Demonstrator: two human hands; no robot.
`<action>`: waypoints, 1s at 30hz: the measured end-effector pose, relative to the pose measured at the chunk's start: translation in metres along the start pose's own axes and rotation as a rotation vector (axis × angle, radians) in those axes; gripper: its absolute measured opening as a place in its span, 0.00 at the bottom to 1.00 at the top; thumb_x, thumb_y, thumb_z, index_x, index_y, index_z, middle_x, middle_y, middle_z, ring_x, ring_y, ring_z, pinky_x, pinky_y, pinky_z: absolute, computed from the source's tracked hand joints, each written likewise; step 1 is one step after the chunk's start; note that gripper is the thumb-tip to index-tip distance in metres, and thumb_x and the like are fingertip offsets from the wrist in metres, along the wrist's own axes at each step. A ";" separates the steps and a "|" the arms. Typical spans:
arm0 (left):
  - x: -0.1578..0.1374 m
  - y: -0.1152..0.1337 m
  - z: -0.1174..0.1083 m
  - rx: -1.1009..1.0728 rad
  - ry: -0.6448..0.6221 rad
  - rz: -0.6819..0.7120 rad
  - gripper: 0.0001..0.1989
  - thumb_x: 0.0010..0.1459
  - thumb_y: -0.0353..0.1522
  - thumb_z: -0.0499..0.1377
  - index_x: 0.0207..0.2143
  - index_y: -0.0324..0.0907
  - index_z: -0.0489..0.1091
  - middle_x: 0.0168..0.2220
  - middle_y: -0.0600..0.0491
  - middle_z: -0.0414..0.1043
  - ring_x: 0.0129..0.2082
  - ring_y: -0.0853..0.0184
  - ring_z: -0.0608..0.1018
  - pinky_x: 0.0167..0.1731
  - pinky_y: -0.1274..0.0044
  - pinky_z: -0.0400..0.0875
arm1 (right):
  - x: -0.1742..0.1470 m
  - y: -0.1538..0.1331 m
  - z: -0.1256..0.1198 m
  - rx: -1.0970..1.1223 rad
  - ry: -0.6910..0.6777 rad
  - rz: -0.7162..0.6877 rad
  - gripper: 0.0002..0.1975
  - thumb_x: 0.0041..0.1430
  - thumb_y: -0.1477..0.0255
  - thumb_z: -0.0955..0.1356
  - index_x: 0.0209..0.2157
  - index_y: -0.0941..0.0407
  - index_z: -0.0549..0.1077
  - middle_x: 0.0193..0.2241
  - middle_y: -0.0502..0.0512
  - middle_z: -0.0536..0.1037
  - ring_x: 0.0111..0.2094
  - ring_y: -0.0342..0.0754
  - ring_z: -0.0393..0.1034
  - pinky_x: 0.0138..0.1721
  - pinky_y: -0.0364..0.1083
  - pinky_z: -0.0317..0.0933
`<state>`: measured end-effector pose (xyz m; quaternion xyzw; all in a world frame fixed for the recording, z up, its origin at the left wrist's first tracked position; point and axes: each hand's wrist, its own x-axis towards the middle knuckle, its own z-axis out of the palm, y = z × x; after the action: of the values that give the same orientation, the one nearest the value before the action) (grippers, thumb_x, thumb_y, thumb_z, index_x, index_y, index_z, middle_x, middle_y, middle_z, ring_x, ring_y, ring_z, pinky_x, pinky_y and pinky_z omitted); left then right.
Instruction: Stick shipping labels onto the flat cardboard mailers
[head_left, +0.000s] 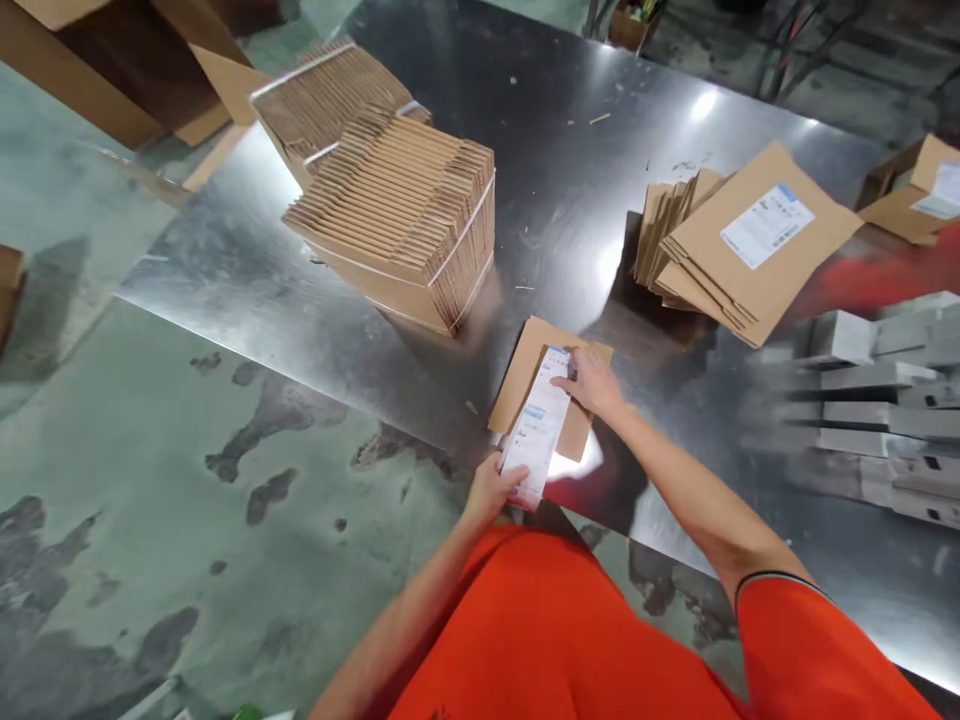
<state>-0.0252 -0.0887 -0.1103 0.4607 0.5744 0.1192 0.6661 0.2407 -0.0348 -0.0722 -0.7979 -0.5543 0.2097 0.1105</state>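
A white strip of printed shipping labels [538, 428] lies slantwise over a flat folded cardboard box [517, 385] near the table's front edge. My left hand [490, 488] grips the strip's lower end, thumb on top, just past the table edge. At the strip's upper end my right hand [596, 385] rests over the cardboard with its thumb and fingers closed on the labels' right edge. Part of the box is hidden under the strip and my right hand.
Strapped bundles of flat cardboard boxes [405, 200] stand on the metal table [555, 130] at the left. Labelled flat boxes [750, 240] are piled at the right, beyond them small white boxes [862, 410], partly blurred. An open carton [127, 70] sits at the far left.
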 end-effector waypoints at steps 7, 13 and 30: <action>-0.040 -0.028 -0.052 -0.044 0.033 -0.053 0.19 0.39 0.45 0.69 0.22 0.38 0.74 0.20 0.53 0.72 0.21 0.64 0.73 0.23 0.76 0.68 | -0.016 -0.012 0.020 -0.234 0.158 -0.010 0.43 0.63 0.57 0.68 0.71 0.60 0.49 0.69 0.71 0.54 0.68 0.68 0.46 0.63 0.65 0.48; -0.031 0.009 -0.081 -0.156 0.129 0.119 0.24 0.49 0.48 0.66 0.41 0.39 0.79 0.41 0.48 0.83 0.40 0.56 0.82 0.44 0.69 0.77 | -0.012 -0.044 0.066 -0.190 0.154 -0.002 0.33 0.71 0.59 0.59 0.70 0.62 0.53 0.71 0.69 0.46 0.72 0.66 0.36 0.68 0.69 0.31; 0.003 0.052 -0.037 0.035 0.030 0.355 0.24 0.49 0.48 0.66 0.41 0.40 0.82 0.60 0.43 0.73 0.65 0.47 0.67 0.65 0.63 0.61 | -0.109 -0.030 0.027 0.507 0.413 0.359 0.32 0.65 0.60 0.61 0.65 0.62 0.61 0.60 0.66 0.70 0.58 0.56 0.68 0.56 0.54 0.65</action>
<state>-0.0372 -0.0410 -0.0699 0.5645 0.4957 0.2320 0.6179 0.1706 -0.1267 -0.0609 -0.8551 -0.3022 0.1911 0.3754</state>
